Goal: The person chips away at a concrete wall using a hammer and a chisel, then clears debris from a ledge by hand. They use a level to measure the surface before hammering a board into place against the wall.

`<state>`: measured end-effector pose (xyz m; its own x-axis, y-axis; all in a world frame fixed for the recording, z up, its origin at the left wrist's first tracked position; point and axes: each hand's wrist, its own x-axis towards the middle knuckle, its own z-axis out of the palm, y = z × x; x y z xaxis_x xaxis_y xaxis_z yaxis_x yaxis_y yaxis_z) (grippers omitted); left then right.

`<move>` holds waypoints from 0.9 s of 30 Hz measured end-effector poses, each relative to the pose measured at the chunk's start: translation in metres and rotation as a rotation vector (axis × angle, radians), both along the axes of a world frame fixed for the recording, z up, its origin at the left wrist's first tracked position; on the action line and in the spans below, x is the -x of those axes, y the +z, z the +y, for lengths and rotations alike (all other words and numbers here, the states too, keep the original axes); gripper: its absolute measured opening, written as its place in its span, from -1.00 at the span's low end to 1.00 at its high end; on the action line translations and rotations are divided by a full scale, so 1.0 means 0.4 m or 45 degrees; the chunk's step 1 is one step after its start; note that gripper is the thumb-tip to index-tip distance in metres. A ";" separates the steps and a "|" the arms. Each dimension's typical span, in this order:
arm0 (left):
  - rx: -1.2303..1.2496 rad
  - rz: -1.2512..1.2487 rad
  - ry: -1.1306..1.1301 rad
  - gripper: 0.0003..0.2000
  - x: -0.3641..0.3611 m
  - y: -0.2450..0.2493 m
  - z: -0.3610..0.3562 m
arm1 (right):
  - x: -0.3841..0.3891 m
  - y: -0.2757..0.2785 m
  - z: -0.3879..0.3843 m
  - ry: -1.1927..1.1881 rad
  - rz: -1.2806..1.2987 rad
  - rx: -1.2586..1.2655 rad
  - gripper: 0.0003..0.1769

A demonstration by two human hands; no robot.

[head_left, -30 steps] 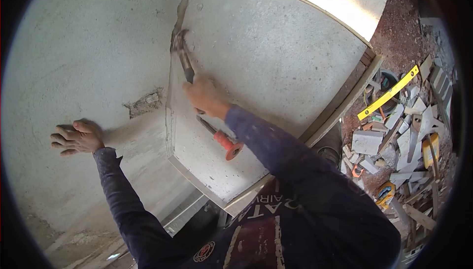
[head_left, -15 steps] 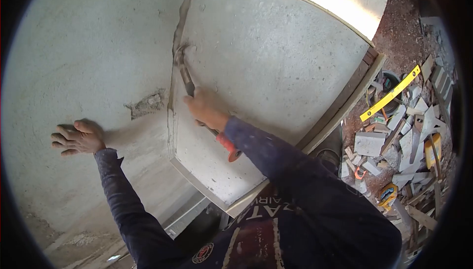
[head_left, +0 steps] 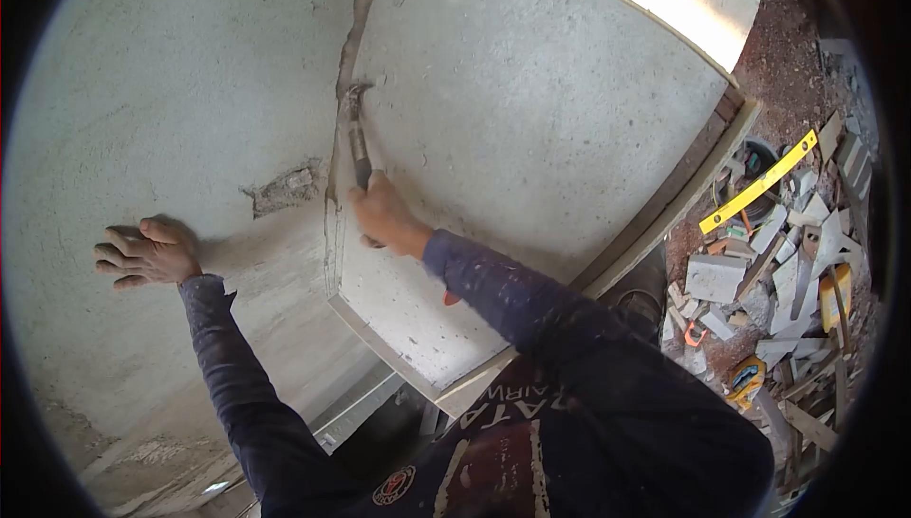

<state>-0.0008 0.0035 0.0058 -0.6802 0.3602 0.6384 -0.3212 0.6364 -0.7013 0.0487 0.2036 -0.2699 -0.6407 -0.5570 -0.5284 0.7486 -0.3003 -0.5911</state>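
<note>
The hammer (head_left: 358, 138) lies over the left part of a grey concrete slab (head_left: 541, 129), its head at the far end, close to the seam (head_left: 352, 39) where slab and wall (head_left: 190, 91) meet; whether the head touches is hard to tell. The right hand (head_left: 387, 216) is closed around the handle at its near end. A small red piece (head_left: 450, 299) shows just beside the right sleeve (head_left: 503, 290), the rest of it hidden.

To the left, the left hand (head_left: 150, 252) is open, fingers spread, placed against the wall and holding nothing. Between the hands, a rough hollow (head_left: 285, 191) breaks the wall's surface.

A wooden board (head_left: 697, 176) edges the slab on the right. Well beyond it, a yellow spirit level (head_left: 759, 183) lies across a dark bucket (head_left: 759, 159), with broken pieces (head_left: 716, 278) scattered near it.
</note>
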 end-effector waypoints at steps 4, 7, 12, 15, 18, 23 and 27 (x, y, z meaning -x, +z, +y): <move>-0.027 0.014 -0.002 -0.31 0.009 -0.010 0.015 | 0.084 0.026 0.216 -0.246 -0.216 0.298 -0.58; -0.022 0.013 0.010 -0.32 0.002 -0.007 0.029 | 0.203 0.072 0.354 -0.929 -0.011 0.169 -0.75; 0.015 0.002 -0.085 -0.32 0.009 -0.002 0.012 | 0.151 0.047 0.100 -1.588 0.023 -0.145 -0.71; -0.029 -0.008 -0.104 -0.30 0.008 -0.004 0.023 | -0.063 0.018 -0.112 -0.326 -0.200 0.030 -0.65; -0.040 -0.050 -0.117 -0.30 0.000 0.001 0.008 | 0.008 0.063 0.120 -0.162 -0.315 0.250 -0.67; -0.041 -0.333 -0.299 -0.41 -0.053 -0.043 0.054 | 0.135 0.091 0.271 -1.013 0.052 0.195 -0.59; -0.607 -1.268 -0.032 -0.57 -0.328 -0.312 0.202 | 0.074 0.004 -0.005 -1.433 0.479 -0.788 -0.61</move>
<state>0.1304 0.0843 -0.1191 -0.9632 0.2435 -0.1140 0.2677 0.9086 -0.3205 0.0192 0.2016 -0.2683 -0.7512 0.6317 -0.1916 0.0350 -0.2518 -0.9672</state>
